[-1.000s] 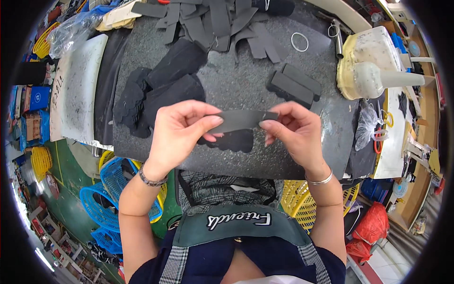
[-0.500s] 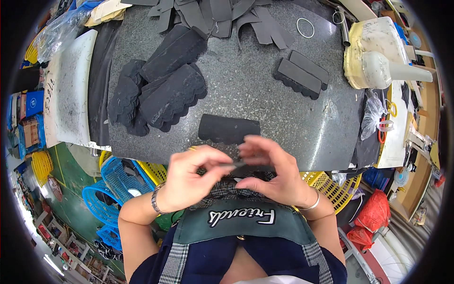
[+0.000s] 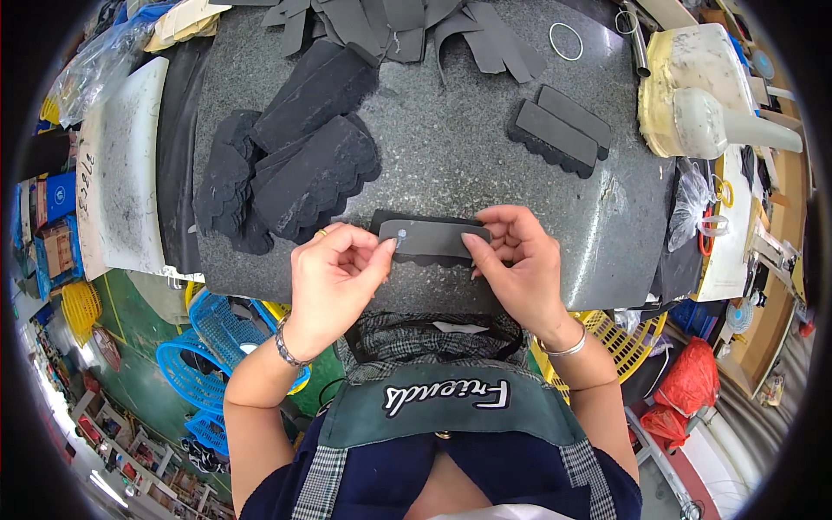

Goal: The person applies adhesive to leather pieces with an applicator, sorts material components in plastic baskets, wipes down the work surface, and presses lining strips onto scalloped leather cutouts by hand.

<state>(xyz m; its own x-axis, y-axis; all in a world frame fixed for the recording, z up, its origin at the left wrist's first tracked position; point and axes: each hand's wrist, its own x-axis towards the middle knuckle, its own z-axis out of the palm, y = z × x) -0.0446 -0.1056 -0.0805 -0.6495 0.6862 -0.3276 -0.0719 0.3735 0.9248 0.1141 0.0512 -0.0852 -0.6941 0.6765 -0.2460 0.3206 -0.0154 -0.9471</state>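
Between thumb and fingers, my left hand [image 3: 341, 270] pinches the left end of a smooth dark grey strip [image 3: 433, 239] with a small pale spot near that end. My right hand [image 3: 523, 260] grips its right end, thumb on top. The strip lies over a black scallop-edged piece [image 3: 390, 214], whose top edge and wavy lower edge peek out around it. I cannot tell whether the two are pressed together. Farther right on the dark table [image 3: 459, 147] rest two strips with scalloped edges [image 3: 559, 134]. Stacks of black scalloped pieces [image 3: 316, 173] sit to the left.
Loose dark grey strips [image 3: 403, 17] pile up at the far edge. A white ring [image 3: 566, 42] lies at the far right, near a metal tube [image 3: 640, 52] and a pale container with a handle [image 3: 698, 117]. Blue baskets [image 3: 186, 368] and a yellow basket [image 3: 611, 347] stand below table level.
Both hands have moved forward from the table's near edge to the black piece. The grey strip, earlier seen edge-on between them, now lies flat over that piece.
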